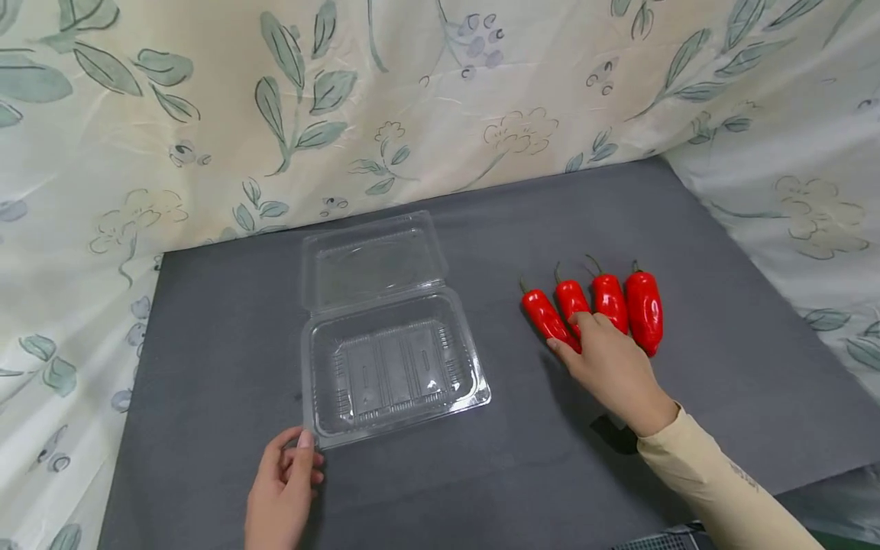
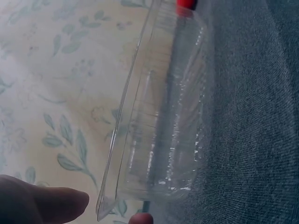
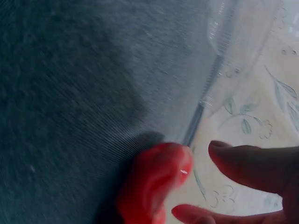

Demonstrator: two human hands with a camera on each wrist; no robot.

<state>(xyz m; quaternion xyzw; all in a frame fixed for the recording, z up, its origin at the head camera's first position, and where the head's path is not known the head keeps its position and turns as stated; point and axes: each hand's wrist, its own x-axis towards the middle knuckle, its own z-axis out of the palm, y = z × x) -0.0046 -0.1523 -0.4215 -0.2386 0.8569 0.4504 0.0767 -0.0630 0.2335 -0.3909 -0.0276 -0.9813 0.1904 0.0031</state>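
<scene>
- The left hand rests on the grey mat at the near-left corner of the clear plastic box; its fingers are loosely curled, the thumb tip touches that corner, and it grips nothing
- The box sits just beyond this hand, its tray empty and its hinged lid folded open and lying flat on the far side
- To the right, well apart from the box, four red peppers lie side by side in a row, each with its long axis running away from the person, green stems at the far end and tips towards the near edge
- The right hand is much the nearer to them, coming in from the near side; its fingers are stretched out and lie on the near ends of the two leftmost peppers, not closed round either
</scene>
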